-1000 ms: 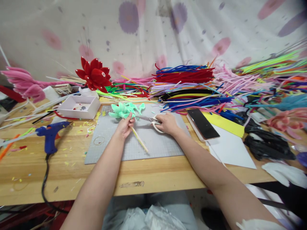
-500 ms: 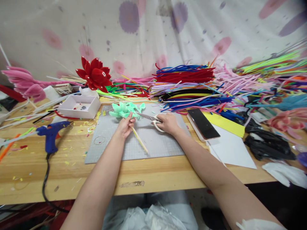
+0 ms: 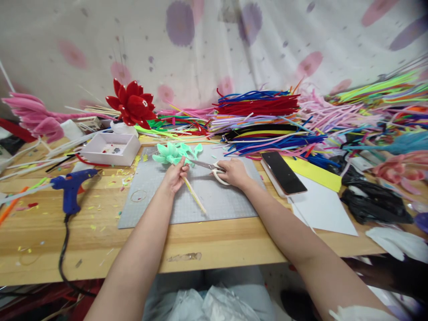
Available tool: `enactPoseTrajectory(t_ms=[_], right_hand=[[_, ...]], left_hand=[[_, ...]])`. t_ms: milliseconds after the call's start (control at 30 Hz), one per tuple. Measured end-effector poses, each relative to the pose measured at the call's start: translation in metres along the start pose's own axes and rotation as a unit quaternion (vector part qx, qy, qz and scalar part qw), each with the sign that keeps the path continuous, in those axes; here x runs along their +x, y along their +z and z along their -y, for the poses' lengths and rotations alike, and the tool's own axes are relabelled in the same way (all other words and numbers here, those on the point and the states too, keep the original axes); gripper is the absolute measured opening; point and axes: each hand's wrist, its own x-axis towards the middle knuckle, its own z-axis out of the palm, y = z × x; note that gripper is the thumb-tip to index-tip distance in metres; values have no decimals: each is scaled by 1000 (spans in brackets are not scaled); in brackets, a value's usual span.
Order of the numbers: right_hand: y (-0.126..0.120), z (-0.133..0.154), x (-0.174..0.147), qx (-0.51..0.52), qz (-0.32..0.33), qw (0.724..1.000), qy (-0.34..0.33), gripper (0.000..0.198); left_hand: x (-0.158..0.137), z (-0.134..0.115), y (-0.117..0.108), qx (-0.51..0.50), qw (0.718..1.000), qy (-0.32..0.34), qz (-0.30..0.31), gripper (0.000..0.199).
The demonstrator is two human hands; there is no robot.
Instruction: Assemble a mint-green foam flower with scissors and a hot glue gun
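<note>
Above the mat (image 3: pixel 230 207), left hand (image 3: pixel 176 175) gripping mint flower (image 3: pixel 166 154), stem (image 3: pixel 195 196) slanting near-right, right hand (image 3: pixel 234 172) gripping scissors (image 3: pixel 210 166), contact unclear

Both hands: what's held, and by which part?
The left hand holds a green flower by its upper stem; the right hand, scissors by their handles.

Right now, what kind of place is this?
It looks like a craft workspace: bundles of pipe cleaners are heaped along the back, a blue hot glue gun lies on the left, and the right hand holds scissors.
</note>
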Motion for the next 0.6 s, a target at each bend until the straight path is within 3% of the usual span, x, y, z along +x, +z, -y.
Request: enactPoseTrajectory(t_ms=[433,600], right_hand=[[-4,3,0,-14,-14,1000,7,38],[-7,2,-1,-18,-18,999,-20,34]], left_hand=[[1,0,0,-25,1000,-9,-8,20],[2,-1,-2,-16,1000,5,-6,14]])
